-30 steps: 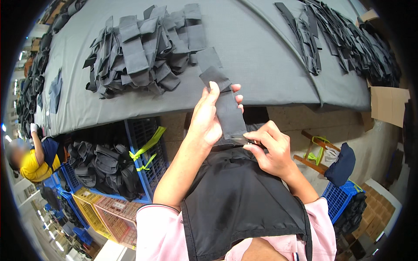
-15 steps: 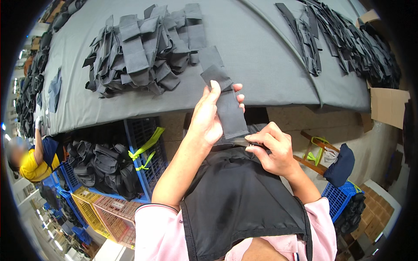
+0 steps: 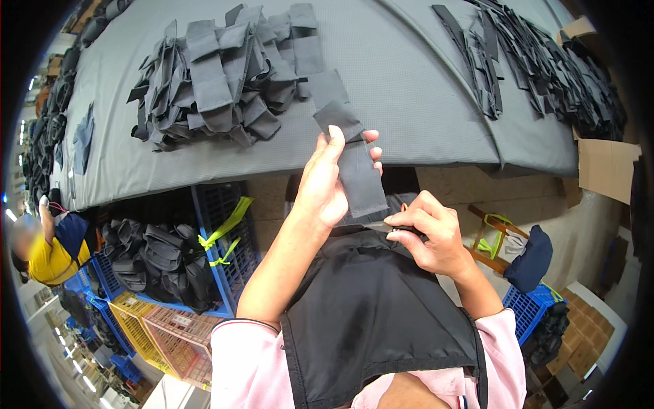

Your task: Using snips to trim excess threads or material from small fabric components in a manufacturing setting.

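A dark grey fabric strip [image 3: 362, 178] hangs folded from my left hand [image 3: 328, 178]. My thumb lies on the upper fold, and the fingertips show past the strip's right edge. The upper part reaches over the table edge, and the lower end hangs in front of my black apron [image 3: 381, 307]. My right hand [image 3: 428, 233] is closed round a small black-handled tool with a thin metal blade [image 3: 375, 224]. That blade points left, just below the strip's lower end; whether they touch I cannot tell. A bit of orange shows above the right fingers.
A grey cloth-covered table [image 3: 402, 102] lies ahead. On it are a pile of dark strips [image 3: 218, 82] and another heap [image 3: 545, 75] at the right. Left below stands a blue crate [image 3: 216, 259] with black bags [image 3: 167, 252]. A wooden stool [image 3: 487, 259] is at right; a yellow-clad person [image 3: 58, 255] works far left.
The blade shows a little more sharply beneath the strip, and orange now appears above my right fingers. My hands have barely moved. At far left, the person's arm has dropped slightly.
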`<state>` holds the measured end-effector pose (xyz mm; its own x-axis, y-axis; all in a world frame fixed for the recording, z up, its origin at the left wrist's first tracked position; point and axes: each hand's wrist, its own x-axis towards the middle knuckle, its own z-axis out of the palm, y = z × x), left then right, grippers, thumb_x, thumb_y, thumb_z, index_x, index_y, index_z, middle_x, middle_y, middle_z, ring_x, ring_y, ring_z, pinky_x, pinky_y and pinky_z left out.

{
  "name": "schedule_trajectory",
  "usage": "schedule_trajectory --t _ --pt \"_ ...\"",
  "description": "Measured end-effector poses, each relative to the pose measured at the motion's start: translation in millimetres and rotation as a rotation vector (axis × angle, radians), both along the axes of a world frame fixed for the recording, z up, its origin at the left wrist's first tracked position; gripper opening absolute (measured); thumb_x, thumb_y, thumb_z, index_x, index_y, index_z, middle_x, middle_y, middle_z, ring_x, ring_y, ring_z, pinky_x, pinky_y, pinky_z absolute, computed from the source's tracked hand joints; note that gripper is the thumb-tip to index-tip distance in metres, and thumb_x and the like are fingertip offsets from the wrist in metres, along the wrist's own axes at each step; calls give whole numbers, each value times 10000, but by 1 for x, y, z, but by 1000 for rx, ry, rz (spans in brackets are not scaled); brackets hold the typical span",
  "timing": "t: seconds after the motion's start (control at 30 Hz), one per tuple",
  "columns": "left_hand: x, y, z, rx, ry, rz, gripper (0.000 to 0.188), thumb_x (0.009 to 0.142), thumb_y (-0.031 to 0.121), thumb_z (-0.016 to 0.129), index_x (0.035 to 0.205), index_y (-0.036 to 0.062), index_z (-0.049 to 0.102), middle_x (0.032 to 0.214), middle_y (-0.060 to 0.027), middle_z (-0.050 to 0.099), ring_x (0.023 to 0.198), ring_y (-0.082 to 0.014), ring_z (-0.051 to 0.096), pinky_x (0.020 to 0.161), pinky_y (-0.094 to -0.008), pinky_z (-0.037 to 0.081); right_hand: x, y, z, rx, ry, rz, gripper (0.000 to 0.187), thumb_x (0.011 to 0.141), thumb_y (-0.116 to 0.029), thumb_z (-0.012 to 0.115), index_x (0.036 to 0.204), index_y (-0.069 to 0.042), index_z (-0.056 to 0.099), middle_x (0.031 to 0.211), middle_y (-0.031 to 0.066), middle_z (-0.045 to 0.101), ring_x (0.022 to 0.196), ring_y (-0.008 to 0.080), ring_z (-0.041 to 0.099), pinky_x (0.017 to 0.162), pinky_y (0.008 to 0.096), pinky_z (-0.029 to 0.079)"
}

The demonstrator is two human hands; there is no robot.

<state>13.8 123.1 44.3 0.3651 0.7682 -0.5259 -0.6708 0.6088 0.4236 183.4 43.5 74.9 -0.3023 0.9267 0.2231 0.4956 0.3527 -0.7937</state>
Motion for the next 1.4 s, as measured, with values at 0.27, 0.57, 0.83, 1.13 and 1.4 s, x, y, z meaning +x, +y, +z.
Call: schedule_trajectory --t 0.27,0.57,0.83,1.13,1.4 --pt "-2 -1 -2 8 -27 -13 306 968 369 405 1125 107 397 1051 -114 596 862 -201 602 714 -356 527 -11 3 -2 70 -111 -11 226 649 -94 749 836 -54 630 710 50 489 570 198 545 507 301 428" --pt "-1 -6 4 99 26 -121 425 940 404 433 1161 40 436 1156 -113 572 933 -212 604 762 -369 551 -18 29 -4 -298 131 -85 411 625 -35 751 1008 -44 601 757 19 385 636 116 372 561 235 341" --pt "-3 -2 6 75 22 -18 371 922 370 488 1136 70 449 1144 -153 581 912 -238 622 773 -372 551 -31 8 -25 361 -111 91 217 595 -71 610 812 -80 608 664 23 456 539 185 502 463 299 398" --pt "-7 -6 6 148 169 -127 380 942 414 433 1158 102 405 1094 -170 591 812 -224 637 630 -355 569 -20 -9 -8 63 -151 136 296 652 -146 698 933 -85 626 735 30 530 594 187 553 536 287 444" --pt "-3 -10 15 171 211 -115 404 935 418 456 1163 90 394 1063 -171 600 792 -215 643 628 -346 563 -8 -5 -5 128 -256 -222 401 617 -57 738 997 -77 614 796 49 527 612 203 523 540 318 412"
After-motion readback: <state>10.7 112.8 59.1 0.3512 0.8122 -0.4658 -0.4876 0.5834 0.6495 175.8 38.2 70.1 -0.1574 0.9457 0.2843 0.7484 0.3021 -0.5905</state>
